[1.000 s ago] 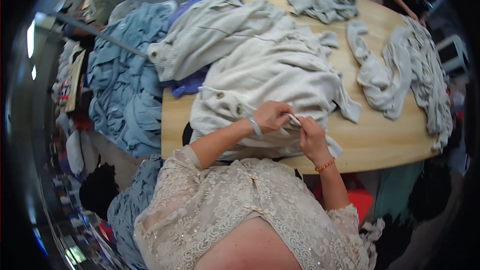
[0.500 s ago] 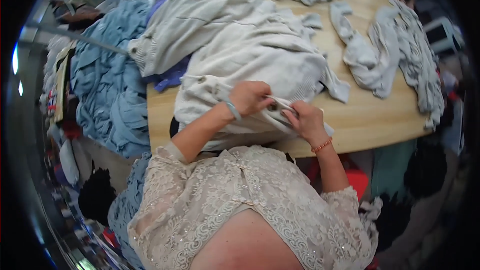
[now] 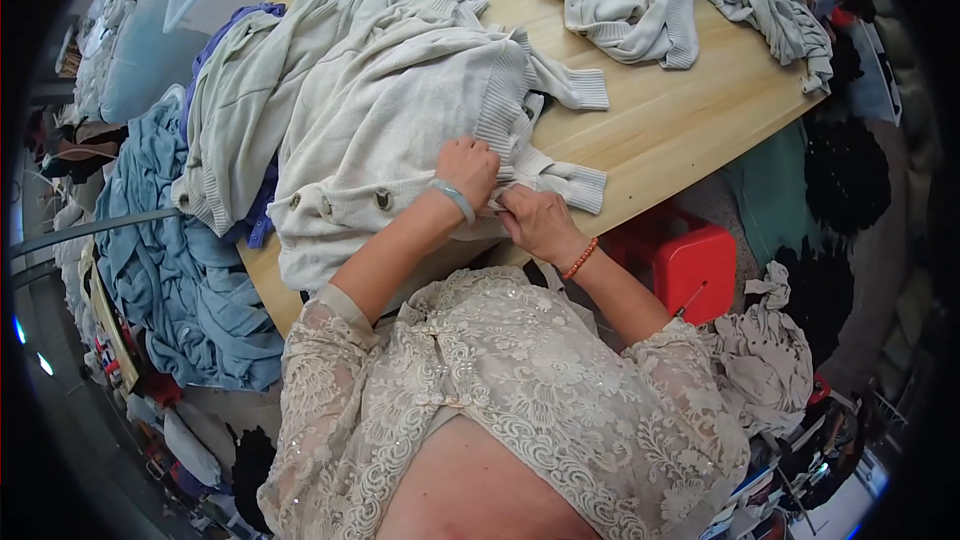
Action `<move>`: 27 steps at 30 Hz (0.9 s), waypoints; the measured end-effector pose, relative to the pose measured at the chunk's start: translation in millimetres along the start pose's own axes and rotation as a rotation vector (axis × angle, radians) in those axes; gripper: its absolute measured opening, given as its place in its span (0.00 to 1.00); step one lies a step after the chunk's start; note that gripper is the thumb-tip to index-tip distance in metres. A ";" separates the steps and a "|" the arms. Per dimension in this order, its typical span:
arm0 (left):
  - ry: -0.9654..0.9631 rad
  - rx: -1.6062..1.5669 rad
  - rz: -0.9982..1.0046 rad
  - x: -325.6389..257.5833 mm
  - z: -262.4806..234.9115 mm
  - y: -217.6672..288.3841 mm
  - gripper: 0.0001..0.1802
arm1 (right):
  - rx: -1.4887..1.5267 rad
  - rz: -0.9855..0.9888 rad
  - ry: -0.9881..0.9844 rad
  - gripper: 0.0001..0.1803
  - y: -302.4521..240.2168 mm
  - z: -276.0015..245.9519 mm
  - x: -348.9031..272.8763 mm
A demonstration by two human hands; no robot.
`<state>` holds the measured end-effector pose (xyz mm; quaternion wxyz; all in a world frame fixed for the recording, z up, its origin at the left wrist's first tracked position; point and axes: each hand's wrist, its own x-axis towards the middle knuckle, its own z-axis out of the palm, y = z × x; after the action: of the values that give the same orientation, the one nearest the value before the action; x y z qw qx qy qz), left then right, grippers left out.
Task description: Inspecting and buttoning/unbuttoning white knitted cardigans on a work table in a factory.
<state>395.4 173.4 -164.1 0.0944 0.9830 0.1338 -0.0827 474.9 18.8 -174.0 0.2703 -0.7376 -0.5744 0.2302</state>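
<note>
An off-white knit cardigan [image 3: 400, 110] lies spread over the near part of the table, its button band with several dark buttons [image 3: 382, 199] toward me. My left hand [image 3: 468, 168] is closed on the cardigan near its ribbed hem, fingers curled over the knit. Just to its right, my right hand [image 3: 541, 223] pinches the end of the button band by the hem; the fingertips are partly hidden. Beyond the hands, one cuffed sleeve [image 3: 575, 88] stretches out to the right, and another ribbed cuff [image 3: 585, 187] lies close by my right hand.
The wooden table [image 3: 680, 120] has more pale knitwear [image 3: 635, 5] at its far side. Left of it hangs a heap of blue knitwear [image 3: 185, 260]. A purple garment [image 3: 262, 205] shows under the pale pile. A red stool [image 3: 690, 265] stands below the table's right edge.
My view has turned, and the table now appears tilted. Both hands have moved along the button band to the cardigan's hem corner, still gripping the knit.
</note>
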 end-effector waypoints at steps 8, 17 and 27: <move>-0.097 -1.389 -0.320 1.4 -16.3 -36.7 0.11 | 0.263 -0.050 0.267 0.08 -5.4 -19.0 8.1; -0.101 -1.562 -0.208 -15.5 -32.0 -40.2 0.10 | 0.170 -0.146 0.248 0.09 -15.1 -37.6 29.8; 0.305 -1.147 -0.254 -15.5 -10.0 -16.7 0.12 | 0.092 -0.065 0.315 0.16 -22.6 -34.9 31.5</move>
<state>377.4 187.5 -154.3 0.5782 0.7525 0.2854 0.1339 488.6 49.1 -133.9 0.3978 -0.7326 -0.5371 0.1290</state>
